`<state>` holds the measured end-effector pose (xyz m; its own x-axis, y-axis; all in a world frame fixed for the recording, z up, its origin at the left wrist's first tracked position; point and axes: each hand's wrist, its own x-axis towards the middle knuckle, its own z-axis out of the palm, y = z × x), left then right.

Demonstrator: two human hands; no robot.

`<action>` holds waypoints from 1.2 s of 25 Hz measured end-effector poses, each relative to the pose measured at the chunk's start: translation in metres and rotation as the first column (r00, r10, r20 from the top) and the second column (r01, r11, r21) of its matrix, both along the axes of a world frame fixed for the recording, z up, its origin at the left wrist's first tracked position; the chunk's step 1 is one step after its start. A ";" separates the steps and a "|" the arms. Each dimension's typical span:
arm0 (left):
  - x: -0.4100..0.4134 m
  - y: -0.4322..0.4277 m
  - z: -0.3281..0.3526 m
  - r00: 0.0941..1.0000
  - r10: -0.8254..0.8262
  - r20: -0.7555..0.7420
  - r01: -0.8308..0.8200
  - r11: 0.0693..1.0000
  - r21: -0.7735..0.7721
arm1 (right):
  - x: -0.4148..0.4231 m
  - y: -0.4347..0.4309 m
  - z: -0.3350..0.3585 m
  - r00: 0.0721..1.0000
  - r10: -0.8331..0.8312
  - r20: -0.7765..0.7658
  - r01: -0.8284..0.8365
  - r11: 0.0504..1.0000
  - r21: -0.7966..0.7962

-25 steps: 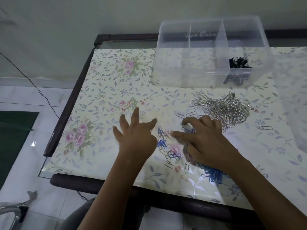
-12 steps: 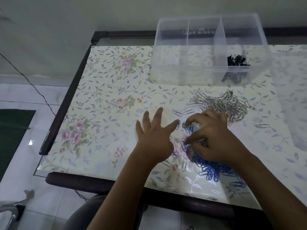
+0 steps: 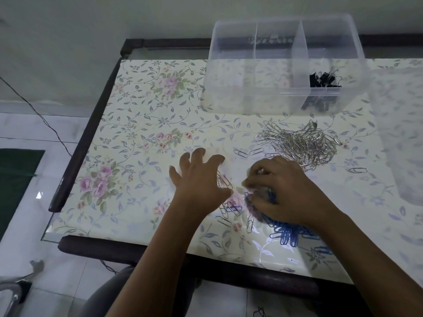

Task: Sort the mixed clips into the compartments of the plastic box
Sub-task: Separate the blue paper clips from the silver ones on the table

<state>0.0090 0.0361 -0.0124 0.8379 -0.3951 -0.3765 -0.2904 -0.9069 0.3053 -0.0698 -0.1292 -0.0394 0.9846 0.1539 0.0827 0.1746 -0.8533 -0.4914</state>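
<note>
Clear plastic box (image 3: 251, 97) with three compartments stands at the far edge of the table (image 3: 137, 124), well beyond both hands; only its right compartment holds anything, a small cluster of black binder clips (image 3: 325, 80). Just beyond the right hand (image 3: 290, 193) lies one dense heap of silver paper clips (image 3: 302, 145), too tangled to count, with two loose ones beside its left edge and one apart to the right. Under and behind that hand's wrist spreads one pile of blue paper clips (image 3: 288, 232). The right hand's grip is curled down over blue clips; whether it pinches any I cannot tell. The left hand (image 3: 201, 181) lies released, fingers spread flat, with a few mixed clips (image 3: 229, 209) between the two hands. Left of the left hand the floral table is bare to its dark frame.
</note>
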 end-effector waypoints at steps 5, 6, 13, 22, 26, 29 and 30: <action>-0.001 -0.001 0.003 0.999 -0.026 -0.043 0.026 1.000 0.013 | -0.005 -0.007 0.006 0.993 0.069 -0.099 -0.061 0.995 0.081; -0.002 -0.001 0.003 0.997 -0.044 -0.065 0.046 0.999 0.029 | -0.006 -0.008 0.009 0.994 0.063 -0.090 -0.055 0.995 0.088; -0.002 0.000 0.001 0.995 -0.073 -0.065 0.081 0.987 0.136 | -0.006 0.011 0.004 0.996 0.076 -0.041 -0.074 0.996 0.047; 0.004 0.004 0.005 0.997 0.068 0.041 -0.073 0.989 0.128 | -0.008 -0.006 0.012 0.996 0.080 -0.032 -0.079 0.996 0.034; 0.004 0.004 0.004 0.993 0.096 0.071 -0.102 0.991 0.087 | -0.007 0.006 0.010 0.995 0.083 -0.055 -0.078 0.994 0.081; 0.003 0.003 0.003 0.991 0.109 0.081 -0.112 0.993 0.035 | -0.008 0.018 0.007 0.983 0.166 -0.073 -0.165 0.986 0.026; 0.003 0.003 0.003 0.991 0.111 0.079 -0.113 0.994 0.016 | -0.007 0.014 0.009 0.985 0.155 -0.071 -0.154 0.988 0.026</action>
<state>0.0122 0.0391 -0.0096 0.9036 -0.2903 -0.3151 -0.2091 -0.9407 0.2670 -0.0765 -0.1151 -0.0302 0.9527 0.3035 0.0164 0.2666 -0.8085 -0.5247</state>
